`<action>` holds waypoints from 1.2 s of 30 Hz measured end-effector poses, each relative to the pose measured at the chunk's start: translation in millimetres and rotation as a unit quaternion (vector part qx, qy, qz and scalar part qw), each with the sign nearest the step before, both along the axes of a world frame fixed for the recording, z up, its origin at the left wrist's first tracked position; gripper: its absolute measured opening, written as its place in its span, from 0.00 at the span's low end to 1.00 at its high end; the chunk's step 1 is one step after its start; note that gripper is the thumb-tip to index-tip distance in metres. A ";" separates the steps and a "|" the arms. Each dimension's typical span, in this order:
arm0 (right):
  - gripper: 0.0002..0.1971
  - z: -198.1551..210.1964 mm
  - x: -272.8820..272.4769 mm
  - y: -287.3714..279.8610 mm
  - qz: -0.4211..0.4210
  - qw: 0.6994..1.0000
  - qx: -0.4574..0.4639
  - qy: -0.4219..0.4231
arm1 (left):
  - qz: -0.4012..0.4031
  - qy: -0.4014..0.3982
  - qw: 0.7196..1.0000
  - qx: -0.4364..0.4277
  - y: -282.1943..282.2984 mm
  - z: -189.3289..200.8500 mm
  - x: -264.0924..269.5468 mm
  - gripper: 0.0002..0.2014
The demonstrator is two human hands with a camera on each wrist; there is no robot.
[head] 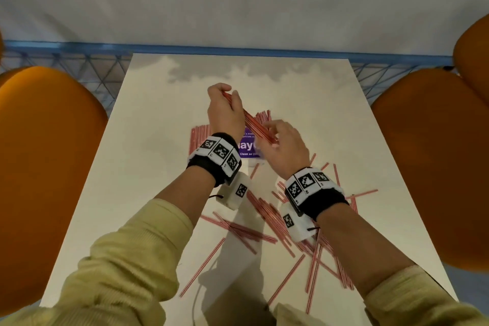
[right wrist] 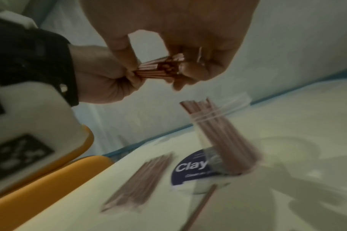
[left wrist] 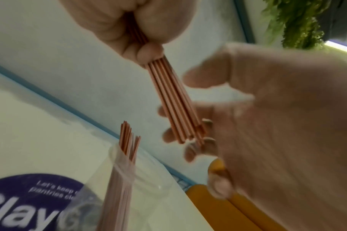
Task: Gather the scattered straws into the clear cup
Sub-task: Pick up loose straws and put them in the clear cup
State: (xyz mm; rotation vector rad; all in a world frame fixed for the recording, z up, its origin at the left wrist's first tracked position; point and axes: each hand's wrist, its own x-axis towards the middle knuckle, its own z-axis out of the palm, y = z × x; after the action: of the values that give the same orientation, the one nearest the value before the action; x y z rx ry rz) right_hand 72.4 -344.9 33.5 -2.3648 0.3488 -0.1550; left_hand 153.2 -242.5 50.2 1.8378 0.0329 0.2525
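My left hand (head: pixel 224 103) grips the upper part of a bundle of red-and-white striped straws (head: pixel 254 124), held slanted above the table. My right hand (head: pixel 274 137) curls its fingertips round the bundle's lower end; the left wrist view shows these fingertips (left wrist: pixel 168 136) against the straw ends (left wrist: pixel 188 134). Just behind the hands stands the clear cup (left wrist: pixel 149 179) with several straws (left wrist: pixel 129 140) upright in it, partly hidden in the head view. Many more straws (head: pixel 264 219) lie scattered on the near table under my wrists.
A tidy row of straws (head: pixel 198 137) lies left of the cup beside a purple sticker (head: pixel 247 147). The white table (head: pixel 145 167) has orange chairs (head: pixel 47 167) on both sides. A blue rail (head: pixel 238 50) runs along the far edge.
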 end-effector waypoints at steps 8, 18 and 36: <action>0.27 -21.7 19.3 -42.4 -0.168 0.973 0.088 0.131 | -0.052 -0.010 0.998 0.046 -31.8 -15.0 28.2 0.09; 0.22 -30.3 23.0 -40.0 -0.176 0.935 0.276 0.140 | -0.212 0.029 0.942 0.259 -33.4 -55.4 11.6 0.21; 0.19 -60.8 -45.9 -31.4 -0.115 0.970 0.082 0.197 | -0.311 0.185 0.851 0.380 74.1 -68.5 -68.1 0.37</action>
State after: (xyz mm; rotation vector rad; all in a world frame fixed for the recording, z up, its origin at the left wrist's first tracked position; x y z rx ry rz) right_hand 26.5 -376.2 -27.2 -2.1764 0.7970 0.2324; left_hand 85.0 -168.5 -18.3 2.5362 -0.4523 -0.6424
